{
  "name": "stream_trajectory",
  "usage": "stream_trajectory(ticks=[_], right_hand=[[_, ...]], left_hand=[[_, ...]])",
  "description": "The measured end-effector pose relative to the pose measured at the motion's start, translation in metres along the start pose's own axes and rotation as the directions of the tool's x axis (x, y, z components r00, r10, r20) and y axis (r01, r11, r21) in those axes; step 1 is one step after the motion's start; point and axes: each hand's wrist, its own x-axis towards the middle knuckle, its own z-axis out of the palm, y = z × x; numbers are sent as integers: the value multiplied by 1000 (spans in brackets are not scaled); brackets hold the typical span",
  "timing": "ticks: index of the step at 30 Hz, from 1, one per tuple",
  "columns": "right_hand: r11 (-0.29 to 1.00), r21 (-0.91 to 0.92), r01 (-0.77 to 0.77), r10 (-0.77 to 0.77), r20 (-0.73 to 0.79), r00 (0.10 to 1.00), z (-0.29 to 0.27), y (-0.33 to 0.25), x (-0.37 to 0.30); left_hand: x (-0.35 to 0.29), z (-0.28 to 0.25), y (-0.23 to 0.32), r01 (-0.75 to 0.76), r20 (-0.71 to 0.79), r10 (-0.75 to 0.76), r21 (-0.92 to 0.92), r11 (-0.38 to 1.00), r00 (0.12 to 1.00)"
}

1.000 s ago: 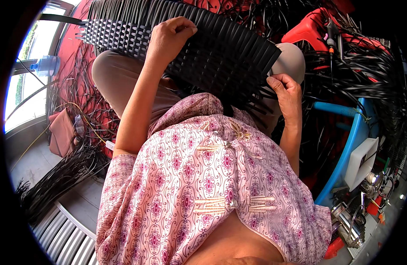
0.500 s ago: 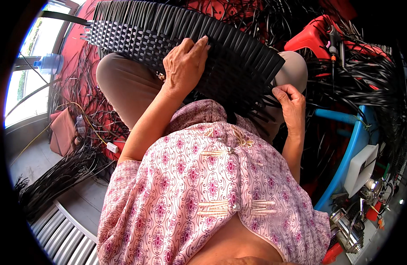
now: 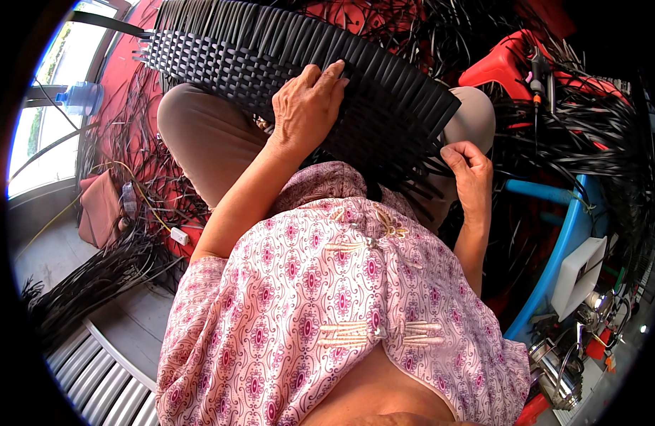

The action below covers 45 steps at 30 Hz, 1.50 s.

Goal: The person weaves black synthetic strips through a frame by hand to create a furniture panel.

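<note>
A black woven panel of flat plastic strips lies across my bent knees, its far edge wrapped in a row of strips. My left hand rests on the middle of the weave, fingers bent and pressed together against it; the thumb side is partly hidden. Beside the panel's right end is my right hand, thumb and forefinger pinched on the tip of a thin black strip. Loose strip ends stick out from the panel's near right corner.
A red plastic stool with a screwdriver-like tool stands at the far right. Heaps of black strips surround me. A blue tub-like object holds a white box. At left lie a strip bundle and a white power plug.
My left hand has slid slightly to the right along the weave. The right hand keeps its pinch almost in the same place, and the panel has barely shifted.
</note>
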Motion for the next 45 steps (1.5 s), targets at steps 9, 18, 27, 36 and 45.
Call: stream_trajectory(ticks=[9, 18, 27, 36, 45], right_hand=[[999, -30, 20, -20, 8, 1000, 0, -3, 5], [1000, 10, 18, -18, 15, 1000, 3, 0, 7], [999, 35, -3, 1, 42, 999, 2, 5, 12], [997, 71, -4, 2, 30, 1000, 5, 0, 13], [969, -237, 69, -100, -120, 988, 19, -29, 10]], left_hand=[[3, -6, -2, 34, -3, -34, -35, 999, 999], [31, -9, -33, 149, 94, -129, -263, 953, 987], [62, -18, -54, 264, 442, -89, -353, 898, 893], [72, -20, -36, 390, 517, -227, -231, 891, 825], [74, -19, -34, 405, 514, -263, -186, 895, 817]])
